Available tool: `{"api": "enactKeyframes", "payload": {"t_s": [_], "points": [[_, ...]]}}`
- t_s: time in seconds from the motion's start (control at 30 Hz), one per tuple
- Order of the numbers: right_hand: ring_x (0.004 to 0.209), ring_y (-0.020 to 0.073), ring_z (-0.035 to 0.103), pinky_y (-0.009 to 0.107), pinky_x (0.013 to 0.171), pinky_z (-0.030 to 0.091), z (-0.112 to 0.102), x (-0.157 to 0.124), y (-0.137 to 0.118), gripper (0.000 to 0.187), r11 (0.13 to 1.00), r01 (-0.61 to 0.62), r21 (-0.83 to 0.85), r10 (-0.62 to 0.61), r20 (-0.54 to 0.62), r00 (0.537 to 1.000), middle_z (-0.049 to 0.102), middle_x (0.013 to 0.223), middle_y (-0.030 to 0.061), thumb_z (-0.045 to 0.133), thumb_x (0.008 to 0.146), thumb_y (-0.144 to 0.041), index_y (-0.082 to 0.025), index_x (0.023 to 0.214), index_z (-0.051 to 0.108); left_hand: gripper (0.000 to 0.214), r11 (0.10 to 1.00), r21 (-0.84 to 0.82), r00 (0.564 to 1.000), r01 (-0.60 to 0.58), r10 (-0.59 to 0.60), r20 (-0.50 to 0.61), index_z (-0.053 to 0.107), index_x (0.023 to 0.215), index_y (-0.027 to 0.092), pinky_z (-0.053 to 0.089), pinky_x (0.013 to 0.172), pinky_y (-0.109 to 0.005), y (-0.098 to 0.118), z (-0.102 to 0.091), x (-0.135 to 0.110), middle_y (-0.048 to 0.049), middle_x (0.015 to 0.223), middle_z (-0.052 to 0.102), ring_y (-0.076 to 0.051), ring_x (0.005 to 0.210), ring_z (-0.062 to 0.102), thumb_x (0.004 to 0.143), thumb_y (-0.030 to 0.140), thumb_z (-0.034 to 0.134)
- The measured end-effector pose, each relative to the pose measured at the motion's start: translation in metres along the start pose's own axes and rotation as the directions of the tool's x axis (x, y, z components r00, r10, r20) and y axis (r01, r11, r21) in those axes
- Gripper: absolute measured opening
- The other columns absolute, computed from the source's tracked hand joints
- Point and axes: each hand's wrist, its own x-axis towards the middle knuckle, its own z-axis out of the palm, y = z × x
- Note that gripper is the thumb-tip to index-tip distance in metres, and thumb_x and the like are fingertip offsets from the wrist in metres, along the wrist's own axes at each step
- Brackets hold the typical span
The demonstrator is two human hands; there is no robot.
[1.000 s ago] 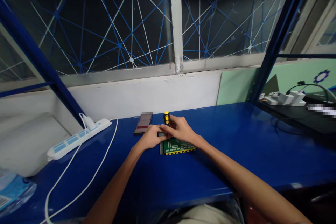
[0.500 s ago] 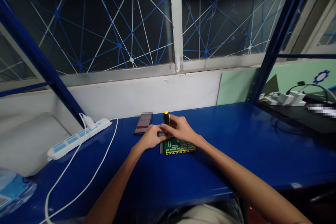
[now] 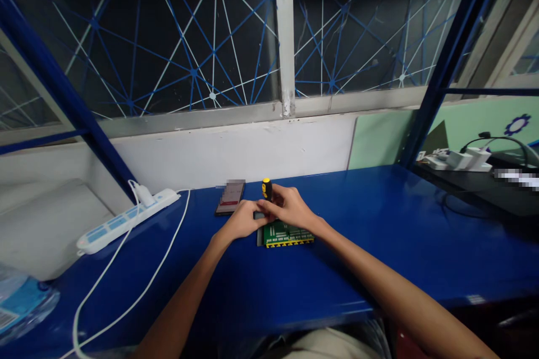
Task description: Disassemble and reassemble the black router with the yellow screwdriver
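Observation:
A screwdriver (image 3: 266,189) with a black and yellow handle stands nearly upright over the far left part of a green circuit board (image 3: 290,234). My right hand (image 3: 290,206) is closed round the lower part of its handle. The screwdriver's shaft and tip are hidden behind my fingers. My left hand (image 3: 243,220) is at the board's left edge, its fingers and thumb bent in towards the screwdriver and touching the board. Along the near edge of the board runs a yellow strip, and a grey border shows at its left side. The board lies flat on the blue table (image 3: 286,286).
A phone (image 3: 231,197) lies just beyond my left hand. To the left is a white power strip (image 3: 126,221) with a looping white cable (image 3: 162,266). Clear plastic packaging (image 3: 25,303) sits at the far left. White plugs (image 3: 467,158) and a black surface are at the right.
The screwdriver's handle has turned a little, as its yellow marking shows on a different side. Both hands stay in nearly the same place, and the board has not moved.

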Motion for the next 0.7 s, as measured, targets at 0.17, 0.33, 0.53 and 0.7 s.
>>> {"api": "enactKeyframes", "payload": {"t_s": [0.17,0.33,0.53,0.7], "points": [[0.055,0.0114,0.044,0.027,0.052,0.030,0.0005,0.0006,0.0013,0.029,1.000,-0.016,-0.012,0.016,0.007,1.000,0.052,0.062,-0.0010,0.052,0.085,-0.046,-0.019,0.076,0.052,0.020,1.000,-0.015,1.000,0.015,-0.015,0.001,0.073,0.075,0.012,0.045,0.065,-0.027,-0.0022,0.0011,0.0001,-0.0050,0.075,0.073,-0.020,0.072,0.065,0.080,0.027,0.060],[0.055,0.0114,0.044,0.028,0.052,0.030,-0.0003,0.0008,0.0011,0.028,1.000,-0.005,-0.021,0.005,0.004,1.000,0.051,0.061,-0.0011,0.052,0.085,-0.044,-0.019,0.073,0.050,0.024,1.000,0.009,1.000,0.007,-0.007,0.009,0.071,0.070,0.011,0.040,0.059,-0.024,-0.0032,0.0015,0.0000,-0.0026,0.066,0.070,-0.017,0.064,0.061,0.081,0.029,0.059],[0.055,0.0112,0.043,0.028,0.052,0.029,0.0003,0.0006,0.0022,0.027,1.000,-0.001,-0.027,0.001,0.010,1.000,0.051,0.062,-0.0013,0.052,0.085,-0.044,-0.019,0.076,0.052,0.027,1.000,0.001,0.999,0.029,-0.029,0.030,0.069,0.068,0.010,0.039,0.058,-0.023,-0.0001,0.0000,-0.0007,-0.0028,0.066,0.068,-0.018,0.065,0.061,0.081,0.031,0.057],[0.056,0.0120,0.046,0.029,0.053,0.030,0.0010,0.0008,0.0029,0.027,1.000,-0.013,-0.023,0.014,0.016,1.000,0.053,0.063,-0.0008,0.053,0.085,-0.045,-0.019,0.078,0.053,0.027,0.999,0.014,0.999,0.036,-0.037,0.035,0.068,0.067,0.010,0.039,0.058,-0.024,-0.0015,0.0000,-0.0006,-0.0029,0.065,0.068,-0.018,0.064,0.061,0.081,0.030,0.058]]}}
